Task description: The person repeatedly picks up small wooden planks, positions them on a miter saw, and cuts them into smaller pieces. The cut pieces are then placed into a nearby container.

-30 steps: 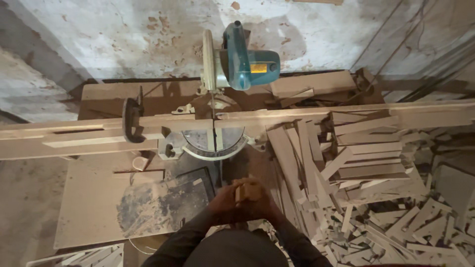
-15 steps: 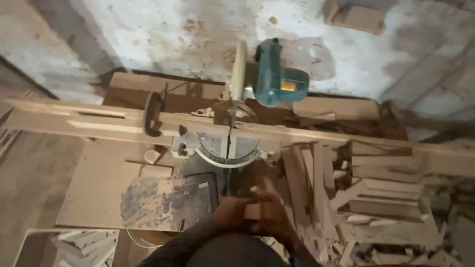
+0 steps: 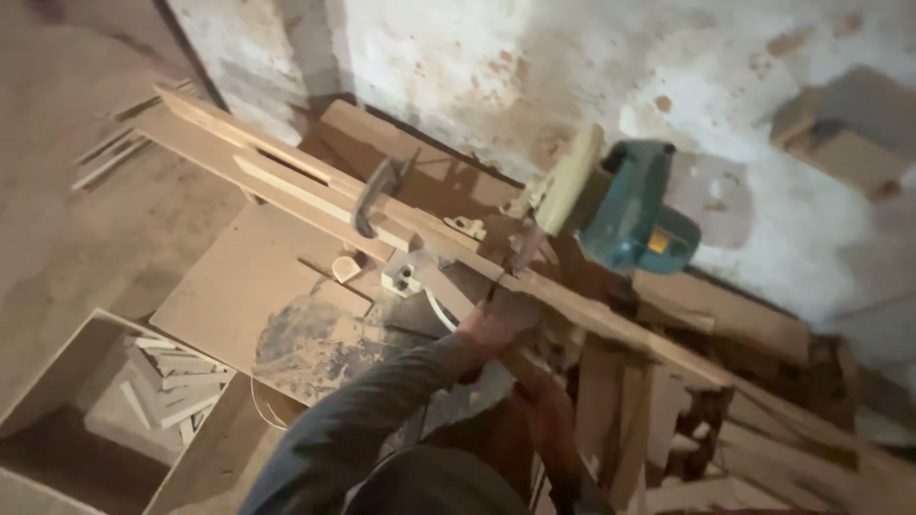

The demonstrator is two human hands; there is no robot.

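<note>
My left hand [image 3: 494, 322] reaches forward in a dark grey sleeve and rests on the table of the mitre saw, right by the long wooden fence board [image 3: 286, 181]. My right hand [image 3: 546, 412] stays lower, close to my body, with curled fingers beside a brown wooden strip [image 3: 520, 367]. Motion blur hides what either hand holds. The saw's teal motor [image 3: 625, 215] and pale blade guard [image 3: 571, 181] are raised just beyond my left hand.
A dark clamp [image 3: 372, 195] grips the fence board on the left. A sawdust-covered board [image 3: 305, 334] lies below it. An open box [image 3: 57, 381] at lower left holds several offcuts. Stacked wood strips [image 3: 649, 410] crowd the right. A stained wall [image 3: 477, 76] is behind.
The view has swung and tilted, so the bench now runs diagonally. My hands, held together on a small wood piece before, have parted, and the left one has gone forward to the saw table.
</note>
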